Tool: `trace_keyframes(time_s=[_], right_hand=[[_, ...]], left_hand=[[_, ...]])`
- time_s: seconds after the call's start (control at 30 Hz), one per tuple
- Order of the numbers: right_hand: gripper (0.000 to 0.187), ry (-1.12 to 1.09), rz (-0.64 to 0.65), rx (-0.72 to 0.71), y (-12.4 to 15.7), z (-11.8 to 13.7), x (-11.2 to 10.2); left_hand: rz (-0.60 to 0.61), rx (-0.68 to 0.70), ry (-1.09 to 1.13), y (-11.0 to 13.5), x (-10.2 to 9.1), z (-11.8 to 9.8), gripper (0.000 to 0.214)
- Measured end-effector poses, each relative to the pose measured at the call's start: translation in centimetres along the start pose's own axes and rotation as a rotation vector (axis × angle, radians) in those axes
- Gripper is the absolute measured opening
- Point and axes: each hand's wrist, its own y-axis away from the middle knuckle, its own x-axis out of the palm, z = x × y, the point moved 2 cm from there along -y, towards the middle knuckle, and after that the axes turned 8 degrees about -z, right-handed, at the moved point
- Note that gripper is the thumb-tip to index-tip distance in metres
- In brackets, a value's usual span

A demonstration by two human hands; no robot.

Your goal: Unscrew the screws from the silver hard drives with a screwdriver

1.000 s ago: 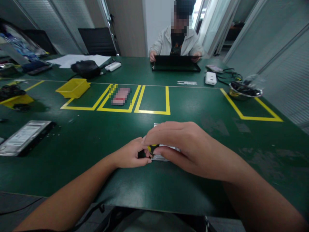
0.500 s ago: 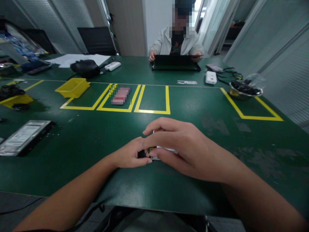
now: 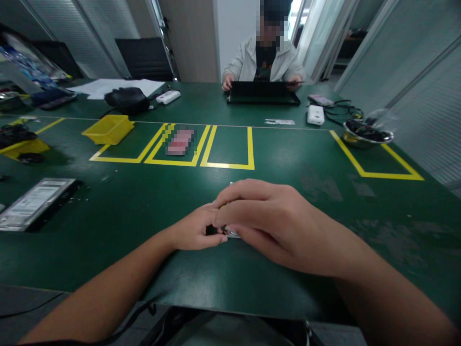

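Low over the front of the table, my two hands meet at a silvery metal-edged part (image 3: pixel 235 235), mostly covered by them; its kind cannot be made out. My left hand (image 3: pixel 196 228) is closed at the part's left side, thumb in front and fingers going behind. Above the part arches my right hand (image 3: pixel 277 221), its fingers bent and its thumb drawn in toward them. Whatever lies between the right fingertips is hidden. Left of my hands, a hard disk drive (image 3: pixel 39 204) with a white label lies on the table.
Yellow tape boxes mark the green table (image 3: pixel 144 259). A yellow bin (image 3: pixel 110 130) and a pinkish phone-like object (image 3: pixel 180 142) stand among them. A metal bowl of dark items (image 3: pixel 367 134) is at right. Across the table, a person (image 3: pixel 245 57) holds a black panel (image 3: pixel 264 93).
My right fingers have shifted slightly down, closing in over the part and covering more of it. My left hand stays in place. The view has tilted very slightly.
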Motion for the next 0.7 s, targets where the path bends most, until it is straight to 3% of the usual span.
trace_keyframes(time_s=[0.7], right_hand=[[0.025, 0.057, 0.039, 0.065, 0.33, -0.08, -0.45]], left_hand=[[-0.016, -0.007, 0.000, 0.52, 0.10, 0.31, 0.010]])
